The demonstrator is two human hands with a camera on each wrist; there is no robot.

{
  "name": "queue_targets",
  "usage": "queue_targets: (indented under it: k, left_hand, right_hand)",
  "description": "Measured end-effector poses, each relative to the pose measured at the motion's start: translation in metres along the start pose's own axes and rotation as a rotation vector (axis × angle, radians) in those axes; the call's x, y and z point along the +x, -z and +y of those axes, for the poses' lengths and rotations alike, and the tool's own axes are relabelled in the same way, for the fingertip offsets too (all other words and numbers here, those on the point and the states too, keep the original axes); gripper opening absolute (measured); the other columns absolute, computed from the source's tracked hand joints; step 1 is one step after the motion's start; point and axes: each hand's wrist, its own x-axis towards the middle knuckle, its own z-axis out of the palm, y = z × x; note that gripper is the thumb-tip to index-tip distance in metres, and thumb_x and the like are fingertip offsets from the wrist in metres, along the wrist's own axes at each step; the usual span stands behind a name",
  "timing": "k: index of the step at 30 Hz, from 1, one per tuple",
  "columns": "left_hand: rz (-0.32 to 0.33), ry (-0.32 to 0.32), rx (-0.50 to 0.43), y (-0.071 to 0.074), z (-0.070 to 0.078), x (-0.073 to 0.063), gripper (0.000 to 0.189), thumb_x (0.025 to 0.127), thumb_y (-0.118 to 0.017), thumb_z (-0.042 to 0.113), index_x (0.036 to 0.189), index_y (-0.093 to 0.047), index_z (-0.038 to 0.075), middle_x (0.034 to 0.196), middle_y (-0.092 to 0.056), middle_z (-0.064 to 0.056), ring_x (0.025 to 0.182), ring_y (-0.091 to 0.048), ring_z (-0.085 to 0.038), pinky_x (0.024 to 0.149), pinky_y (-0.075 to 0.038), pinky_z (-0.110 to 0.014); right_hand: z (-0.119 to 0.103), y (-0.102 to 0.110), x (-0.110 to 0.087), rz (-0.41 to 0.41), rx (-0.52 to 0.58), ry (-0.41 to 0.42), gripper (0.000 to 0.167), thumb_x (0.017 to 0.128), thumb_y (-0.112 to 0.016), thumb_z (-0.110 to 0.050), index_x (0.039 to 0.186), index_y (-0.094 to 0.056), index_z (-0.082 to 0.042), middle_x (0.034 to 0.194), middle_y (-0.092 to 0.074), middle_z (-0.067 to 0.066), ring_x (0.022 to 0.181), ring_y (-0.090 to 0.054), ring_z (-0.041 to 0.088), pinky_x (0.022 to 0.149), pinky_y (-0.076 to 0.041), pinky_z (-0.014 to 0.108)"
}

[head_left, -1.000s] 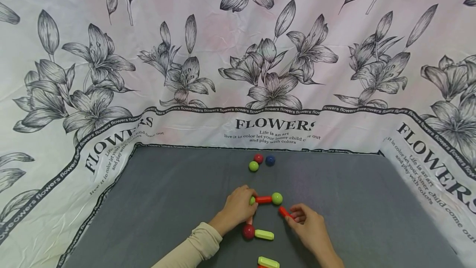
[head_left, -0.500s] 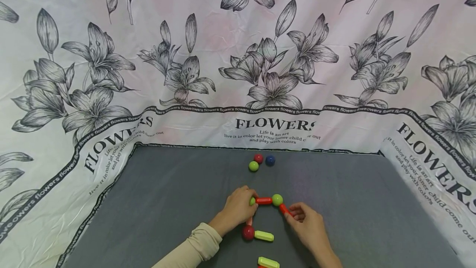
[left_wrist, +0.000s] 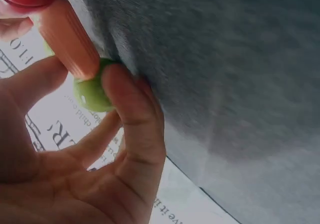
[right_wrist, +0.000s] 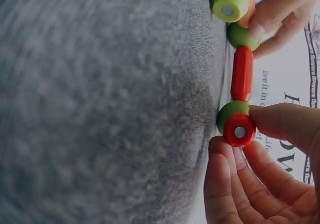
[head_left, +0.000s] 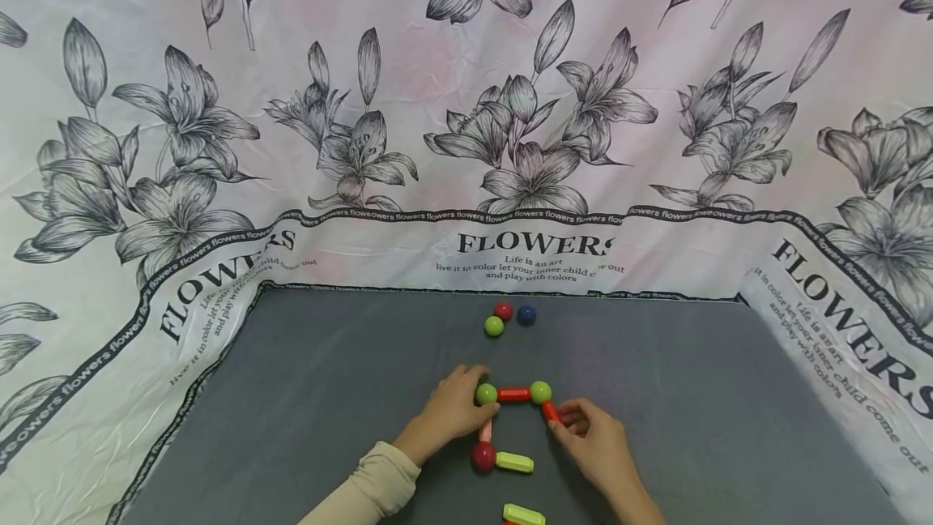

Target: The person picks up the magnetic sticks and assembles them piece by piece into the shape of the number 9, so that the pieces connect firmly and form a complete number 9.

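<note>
while the right hand (head_left: 601,440) pinches the held red stick (head_left: 550,412) between thumb and fingers, the left hand (head_left: 452,405) curls its thumb and fingers around the left green ball (head_left: 486,394). the held red stick meets the right green ball (head_left: 540,392) at its far end, and a silver disc (right_wrist: 240,132) shows on its near end. between the two green balls lies the crosswise red stick (head_left: 513,394), touching both. a salmon stick (head_left: 486,431) runs from the left green ball to a dark red ball (head_left: 484,457) on the near side, and a yellow-green stick (head_left: 514,463) points right from there. nearer still lies another yellow-green stick (head_left: 524,514), with a red piece (head_left: 513,522) just beside it, mostly cut off. well apart on the far side, a small red ball (head_left: 503,311), a lime ball (head_left: 494,326) and a blue ball (head_left: 526,315) sit close together on the gray cloth (head_left: 328,387). beyond them rises a flower-printed cloth (head_left: 430,258)
</note>
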Motion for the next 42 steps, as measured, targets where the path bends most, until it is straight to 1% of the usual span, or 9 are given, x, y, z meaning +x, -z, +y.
queue_targets:
  k: [3, 5, 7, 17, 22, 25, 30, 37, 42]
  left_hand:
    - [-0.048, 0.048, -0.008, 0.003, -0.002, -0.003, 0.056, 0.089, -0.073, 0.033, 0.135, -0.058, 0.006, 0.122, -0.067, -0.02, 0.104, -0.065, -0.04, 0.085, -0.052, -0.056]
    - [-0.071, 0.061, -0.008, 0.002, -0.002, -0.004, 0.057, 0.09, -0.072, 0.034, 0.137, -0.055, 0.005, 0.119, -0.069, -0.021, 0.102, -0.067, -0.038, 0.084, -0.052, -0.053]
    - [-0.08, 0.063, -0.014, 0.002, -0.001, -0.004, 0.058, 0.091, -0.072, 0.032, 0.138, -0.053, 0.005, 0.116, -0.07, -0.022, 0.098, -0.068, -0.036, 0.083, -0.053, -0.051]
    - [-0.056, 0.055, -0.058, 0.001, -0.001, -0.003, 0.055, 0.092, -0.071, 0.025, 0.138, -0.052, 0.001, 0.112, -0.069, -0.026, 0.096, -0.067, -0.036, 0.083, -0.054, -0.051]
    - [-0.042, 0.072, -0.075, 0.0, -0.003, -0.001, 0.055, 0.092, -0.071, 0.025, 0.138, -0.051, 0.001, 0.112, -0.068, -0.027, 0.098, -0.067, -0.038, 0.084, -0.053, -0.053]
    - [-0.032, 0.08, -0.085, 0.001, -0.002, -0.001, 0.055, 0.091, -0.071, 0.023, 0.136, -0.052, 0.0, 0.11, -0.068, -0.027, 0.096, -0.067, -0.038, 0.082, -0.053, -0.054]
    - [-0.038, 0.095, -0.097, 0.003, 0.0, -0.002, 0.054, 0.091, -0.071, 0.022, 0.136, -0.052, -0.002, 0.108, -0.068, -0.025, 0.092, -0.066, -0.036, 0.08, -0.054, -0.053]
    - [-0.046, 0.112, -0.095, 0.001, -0.001, -0.005, 0.057, 0.09, -0.074, 0.023, 0.137, -0.052, 0.0, 0.113, -0.067, -0.026, 0.1, -0.066, -0.04, 0.085, -0.053, -0.055]
    - [-0.049, 0.114, -0.104, 0.001, -0.002, -0.005, 0.057, 0.091, -0.073, 0.024, 0.137, -0.052, 0.0, 0.114, -0.067, -0.027, 0.1, -0.066, -0.04, 0.085, -0.053, -0.056]
  right_hand:
    - [-0.001, -0.001, 0.0, -0.003, -0.004, -0.006, 0.019, 0.081, -0.082, -0.011, 0.096, -0.072, -0.008, 0.086, -0.074, 0.003, 0.069, -0.064, 0.004, 0.066, -0.052, 0.021]
    - [-0.002, -0.003, 0.0, -0.011, -0.005, -0.014, 0.02, 0.08, -0.083, -0.011, 0.097, -0.072, -0.008, 0.085, -0.074, 0.003, 0.069, -0.064, 0.005, 0.066, -0.052, 0.021]
    - [-0.002, -0.004, 0.0, -0.027, -0.009, -0.022, 0.021, 0.08, -0.083, -0.012, 0.097, -0.072, -0.007, 0.085, -0.073, 0.003, 0.069, -0.063, 0.005, 0.065, -0.051, 0.021]
    - [-0.008, -0.007, -0.004, -0.065, -0.007, -0.048, 0.025, 0.08, -0.083, -0.013, 0.102, -0.072, -0.007, 0.083, -0.071, 0.002, 0.069, -0.062, 0.007, 0.063, -0.049, 0.022]
    - [-0.01, -0.01, -0.006, -0.068, 0.011, -0.04, 0.028, 0.079, -0.084, -0.013, 0.103, -0.072, -0.007, 0.082, -0.07, 0.001, 0.068, -0.061, 0.006, 0.063, -0.05, 0.021]
    - [-0.012, -0.011, -0.007, -0.072, 0.015, -0.035, 0.029, 0.079, -0.084, -0.014, 0.104, -0.072, -0.008, 0.082, -0.069, 0.0, 0.068, -0.061, 0.005, 0.063, -0.049, 0.021]
    - [-0.013, -0.011, -0.008, -0.085, 0.011, -0.044, 0.03, 0.08, -0.084, -0.017, 0.106, -0.071, -0.009, 0.083, -0.069, 0.001, 0.069, -0.06, 0.007, 0.063, -0.049, 0.022]
    - [-0.013, -0.011, -0.008, -0.1, 0.0, -0.065, 0.032, 0.079, -0.085, -0.02, 0.106, -0.071, -0.009, 0.083, -0.069, 0.001, 0.069, -0.06, 0.008, 0.062, -0.049, 0.023]
    - [-0.013, -0.013, -0.008, -0.104, -0.007, -0.069, 0.032, 0.079, -0.085, -0.019, 0.106, -0.071, -0.009, 0.082, -0.069, 0.0, 0.069, -0.06, 0.008, 0.062, -0.049, 0.023]
